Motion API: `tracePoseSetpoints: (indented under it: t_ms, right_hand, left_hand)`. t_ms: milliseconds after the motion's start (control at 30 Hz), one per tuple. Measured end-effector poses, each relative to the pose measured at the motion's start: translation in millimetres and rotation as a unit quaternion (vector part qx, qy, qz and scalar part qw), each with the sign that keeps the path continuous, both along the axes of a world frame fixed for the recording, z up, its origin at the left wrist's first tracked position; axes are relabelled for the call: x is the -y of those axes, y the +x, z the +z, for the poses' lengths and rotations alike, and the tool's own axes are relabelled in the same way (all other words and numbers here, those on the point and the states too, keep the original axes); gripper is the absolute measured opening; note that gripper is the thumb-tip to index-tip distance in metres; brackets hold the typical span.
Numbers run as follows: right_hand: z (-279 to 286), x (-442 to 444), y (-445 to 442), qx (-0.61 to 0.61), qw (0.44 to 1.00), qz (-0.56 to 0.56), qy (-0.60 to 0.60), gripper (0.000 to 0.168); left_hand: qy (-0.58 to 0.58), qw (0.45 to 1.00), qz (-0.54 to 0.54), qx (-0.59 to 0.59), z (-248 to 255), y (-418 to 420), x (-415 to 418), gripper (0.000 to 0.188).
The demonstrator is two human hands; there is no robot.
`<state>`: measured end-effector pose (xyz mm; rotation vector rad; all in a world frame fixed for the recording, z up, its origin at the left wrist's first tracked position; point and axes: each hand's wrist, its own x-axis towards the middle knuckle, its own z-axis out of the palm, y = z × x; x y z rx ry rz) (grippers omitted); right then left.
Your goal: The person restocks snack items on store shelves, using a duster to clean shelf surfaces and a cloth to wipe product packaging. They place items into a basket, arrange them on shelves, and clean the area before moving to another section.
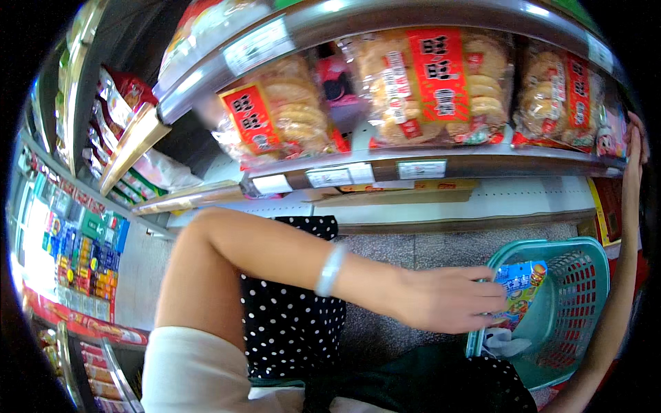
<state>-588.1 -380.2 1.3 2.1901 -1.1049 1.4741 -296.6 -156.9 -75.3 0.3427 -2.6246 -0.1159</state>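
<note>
My left hand (454,299) reaches across from the left, a pale bracelet (331,271) on its wrist. Its fingers curl over the near-left rim of a green plastic shopping basket (555,320). Just beyond those fingertips, a blue snack packet (522,289) leans inside the basket. A crumpled whitish translucent item (506,342) lies below the packet. At the far right, my right hand (638,137) is raised to shelf height. It is beside a small colourful pack (612,135), and the picture's rim partly cuts it off; whether it grips anything is unclear.
Clear bags of rice crackers (434,85) with red labels stand on the metal shelf (459,162), which carries price tags (422,169). Below runs a white bottom shelf (526,196). Bagged snacks (124,103) fill the left shelving. Grey floor (382,253) shows beside the polka-dot cloth (294,320).
</note>
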Motion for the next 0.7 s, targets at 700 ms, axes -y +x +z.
tracePoseSetpoints:
  t_ms: [700]
  right_hand:
    - [-20.8, -107.6, 201.7, -0.196, 0.92, 0.286, 0.181, 0.015]
  left_hand:
    - [-0.031, 0.896, 0.441, 0.048, 69.7, 126.2, 8.4, 0.024]
